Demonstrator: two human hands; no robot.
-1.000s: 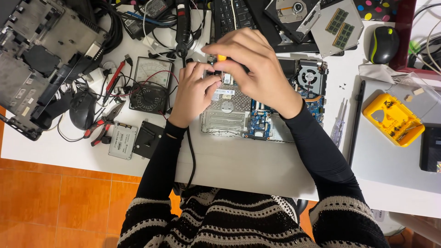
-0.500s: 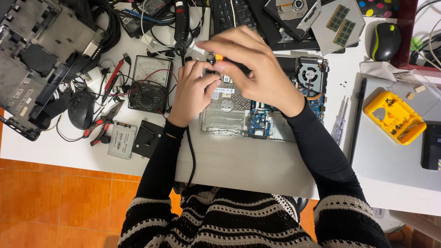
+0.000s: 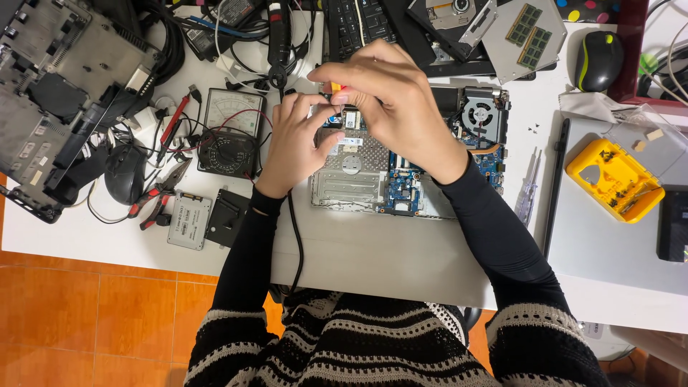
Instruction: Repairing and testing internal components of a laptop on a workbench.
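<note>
Pinching a small screwdriver [image 3: 335, 87] with an orange and yellow handle, right hand [image 3: 390, 100] curled over it, thumb and first fingers closed round the handle, tip hidden behind the fingers. Sitting under both hands, an opened laptop base [image 3: 401, 161] near the middle of the desk [image 3: 373, 251], toward the far edge, with silver metal plate, blue circuit board and a round cooling fan [image 3: 481, 115] on its right side. Resting on the laptop base just left of the screwdriver, left hand [image 3: 294, 140], fingers bent and close together, fingertips pressed down beside a small card near the board's top edge; whether anything is gripped there, cannot tell. Trailing from under the left wrist to the near edge of the desk, a black cable [image 3: 295, 236].

Lying left of the laptop base: a black meter [image 3: 231, 132] with red leads, red-handled pliers [image 3: 159, 192], a flat grey drive [image 3: 189, 219], a black mouse [image 3: 125, 173]. Filling the far left corner, a stripped laptop shell [image 3: 57, 93]. Standing along the far edge, a black keyboard [image 3: 358, 25] and a disc drive [image 3: 448, 18]. Placed toward the right edge, a yellow bit case [image 3: 613, 179] with clear lid open, and a second mouse [image 3: 599, 50], black with green trim.
</note>
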